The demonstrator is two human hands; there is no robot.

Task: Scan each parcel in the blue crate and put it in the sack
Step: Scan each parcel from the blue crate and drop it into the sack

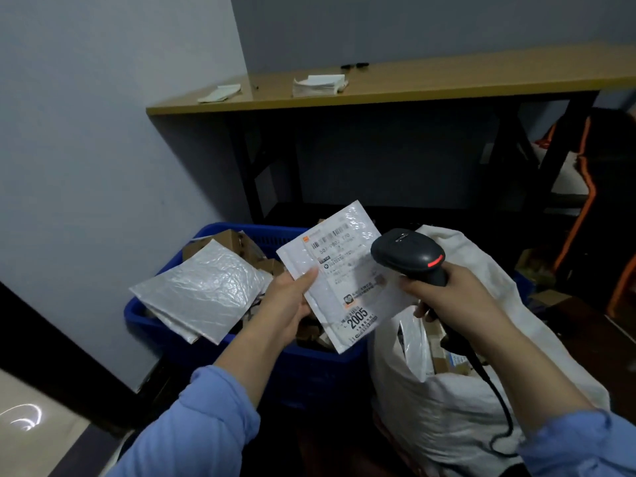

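My left hand [289, 301] pinches a white padded mailer [339, 270] by its left edge and holds it up over the blue crate [309, 370], with the printed label and barcode facing me. Around the handle of a black barcode scanner [407, 254] my right hand [457, 297] is curled; the scanner head sits just right of the mailer and points at its label. A red light shows on the scanner. The white sack [447, 401] stands open below my right hand, right of the crate, with parcels inside. Its cable hangs down over the sack.
The crate holds a silver bubble mailer [203, 287] and several cardboard boxes [237, 242]. Behind stands a wooden table [413, 87] on black legs, with paper stacks [320, 85] on top. A wall closes the left side. An orange and black chair [592, 201] is at right.
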